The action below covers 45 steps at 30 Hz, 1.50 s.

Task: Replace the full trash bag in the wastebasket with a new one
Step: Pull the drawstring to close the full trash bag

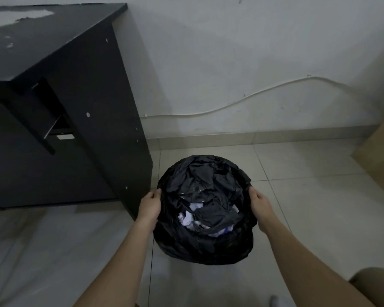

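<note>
A full black trash bag sits on the tiled floor, its plastic draped over the wastebasket so that the basket itself is hidden. Crumpled white paper and dark scraps show in its open mouth. My left hand grips the bag's rim on the left side. My right hand grips the rim on the right side. Both hands close their fingers on the plastic edge.
A black desk stands close to the left of the bag, its side panel almost touching it. A white wall with a cable runs behind. A tan board leans at the right. Pale floor tiles spread to the right and front.
</note>
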Each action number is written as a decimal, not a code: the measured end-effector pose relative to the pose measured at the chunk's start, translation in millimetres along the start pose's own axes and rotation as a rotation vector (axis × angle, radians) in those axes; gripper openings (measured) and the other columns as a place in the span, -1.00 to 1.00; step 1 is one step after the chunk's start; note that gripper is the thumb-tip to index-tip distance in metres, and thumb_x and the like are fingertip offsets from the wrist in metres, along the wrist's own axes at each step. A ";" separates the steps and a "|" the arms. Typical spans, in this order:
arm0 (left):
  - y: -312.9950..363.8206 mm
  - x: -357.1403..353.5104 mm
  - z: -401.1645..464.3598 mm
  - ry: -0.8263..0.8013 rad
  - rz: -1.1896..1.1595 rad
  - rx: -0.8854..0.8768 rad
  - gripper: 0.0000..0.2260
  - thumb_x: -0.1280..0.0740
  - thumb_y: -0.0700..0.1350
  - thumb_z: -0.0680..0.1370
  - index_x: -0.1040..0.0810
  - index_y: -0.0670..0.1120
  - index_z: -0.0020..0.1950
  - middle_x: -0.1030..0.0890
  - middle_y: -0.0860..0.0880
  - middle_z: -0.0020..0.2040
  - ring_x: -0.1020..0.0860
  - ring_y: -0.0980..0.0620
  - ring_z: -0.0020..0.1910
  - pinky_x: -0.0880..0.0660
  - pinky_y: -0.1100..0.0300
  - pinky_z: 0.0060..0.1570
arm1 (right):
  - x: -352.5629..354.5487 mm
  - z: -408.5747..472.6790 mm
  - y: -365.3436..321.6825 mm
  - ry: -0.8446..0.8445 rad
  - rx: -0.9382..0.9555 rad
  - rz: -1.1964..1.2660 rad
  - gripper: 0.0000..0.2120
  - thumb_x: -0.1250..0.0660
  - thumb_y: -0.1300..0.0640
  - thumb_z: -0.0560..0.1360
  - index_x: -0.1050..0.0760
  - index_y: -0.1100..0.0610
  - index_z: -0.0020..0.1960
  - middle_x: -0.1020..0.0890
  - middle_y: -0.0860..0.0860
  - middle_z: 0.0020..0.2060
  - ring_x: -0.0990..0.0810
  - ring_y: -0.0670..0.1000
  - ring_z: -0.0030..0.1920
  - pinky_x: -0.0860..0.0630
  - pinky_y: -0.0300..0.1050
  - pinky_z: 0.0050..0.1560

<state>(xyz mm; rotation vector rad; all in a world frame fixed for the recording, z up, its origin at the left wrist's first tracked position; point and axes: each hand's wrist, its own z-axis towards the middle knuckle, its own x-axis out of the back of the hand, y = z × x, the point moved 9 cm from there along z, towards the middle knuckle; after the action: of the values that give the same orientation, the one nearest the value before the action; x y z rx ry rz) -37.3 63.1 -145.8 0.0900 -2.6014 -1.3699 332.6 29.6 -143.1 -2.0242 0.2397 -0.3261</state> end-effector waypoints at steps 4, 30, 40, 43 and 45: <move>-13.3 -5.6 -11.1 -0.095 -0.122 0.069 -0.59 -0.22 0.16 0.65 -0.51 -0.03 0.39 -0.62 -0.01 0.15 -0.59 -0.04 0.13 -0.54 0.08 0.09 | 5.5 10.3 -1.4 -0.020 -0.054 0.055 -0.56 -0.18 -0.11 0.66 -0.54 0.18 0.32 -0.68 0.02 0.04 -0.65 0.02 -0.03 -0.55 -0.13 -0.04; -63.2 -4.3 -30.1 -0.361 -0.190 0.511 -0.10 -0.62 0.40 0.07 -0.67 -0.13 0.23 -0.67 -0.17 0.20 -0.65 -0.24 0.15 -0.58 -0.07 0.14 | 3.4 -50.3 92.7 -0.563 -0.774 0.228 0.08 -0.63 -0.36 0.12 -0.27 0.00 0.48 -0.29 0.14 0.51 -0.33 0.38 0.43 -0.38 0.58 0.14; -54.5 4.0 -35.1 -0.319 -0.280 0.489 -0.37 -0.58 0.20 0.30 -0.66 -0.24 0.15 -0.69 -0.22 0.12 -0.71 -0.20 -0.01 -0.65 -0.01 -0.24 | 9.7 -56.9 55.8 -0.467 -0.694 0.297 -0.43 -0.57 -0.11 0.36 -0.64 0.21 0.23 -0.65 0.09 0.21 -0.68 0.08 0.11 -0.70 0.00 -0.11; -46.2 7.4 -35.0 -0.276 -0.272 0.477 -0.47 -0.60 0.06 0.28 -0.67 -0.29 0.06 -0.71 -0.27 0.01 -0.72 -0.22 -0.15 -0.64 0.01 -0.37 | 9.3 -52.7 46.2 -0.419 -0.674 0.251 -0.57 -0.58 -0.02 0.30 -0.62 0.22 0.04 -0.70 0.11 -0.19 -0.67 0.02 -0.32 -0.65 -0.15 -0.43; -34.7 6.9 -36.0 -0.274 -0.243 0.458 -0.53 -0.59 -0.02 0.32 -0.66 -0.30 0.08 -0.71 -0.27 -0.01 -0.72 -0.19 -0.21 -0.63 0.04 -0.41 | 10.8 -51.4 39.4 -0.393 -0.681 0.192 -0.60 -0.57 0.02 0.23 -0.56 0.21 -0.06 -0.61 0.09 -0.41 -0.56 -0.02 -0.56 -0.52 -0.23 -0.62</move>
<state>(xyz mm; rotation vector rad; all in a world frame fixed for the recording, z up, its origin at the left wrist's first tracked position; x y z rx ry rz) -38.1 13.3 -153.4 0.3141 -3.1814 -0.8686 324.6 -34.6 -154.4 -2.6502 0.3229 0.3236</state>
